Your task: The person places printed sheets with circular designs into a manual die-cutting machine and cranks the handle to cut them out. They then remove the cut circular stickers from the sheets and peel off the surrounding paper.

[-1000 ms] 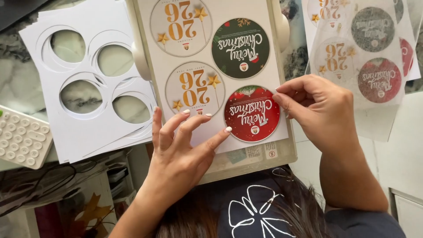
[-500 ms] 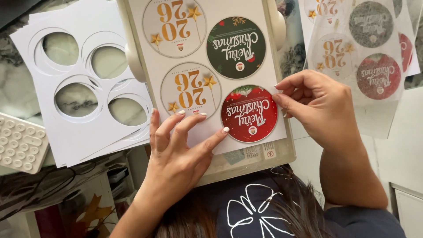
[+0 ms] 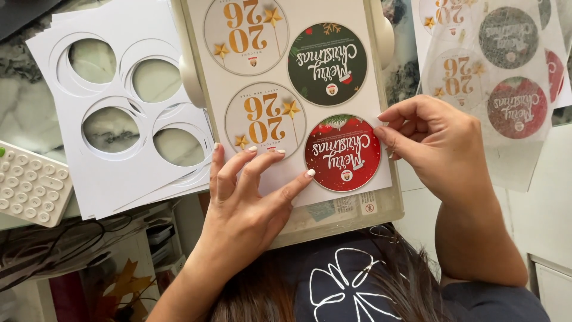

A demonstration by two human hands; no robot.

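Note:
A white printed sheet (image 3: 375, 71) with round designs lies on a pale tray-like mat (image 3: 339, 217). It carries a red festive circle (image 3: 342, 153), a green one (image 3: 327, 64) and two white circles with gold numerals (image 3: 265, 119). My left hand (image 3: 244, 203) lies flat on the sheet's near edge, fingers spread, fingertips just below the lower gold circle and beside the red one. My right hand (image 3: 438, 143) pinches the sheet's right edge next to the red circle.
A fanned stack of white sheets with round cut-out holes (image 3: 119, 173) lies to the left on a marble surface. A white keypad (image 3: 30, 185) sits at the far left. Sheets under a translucent cover, printed with the same circles (image 3: 506, 89), lie to the right.
Both hands stay where they were on the sheet. Only the view drifts slightly, so the sheet sits a little further left in the picture.

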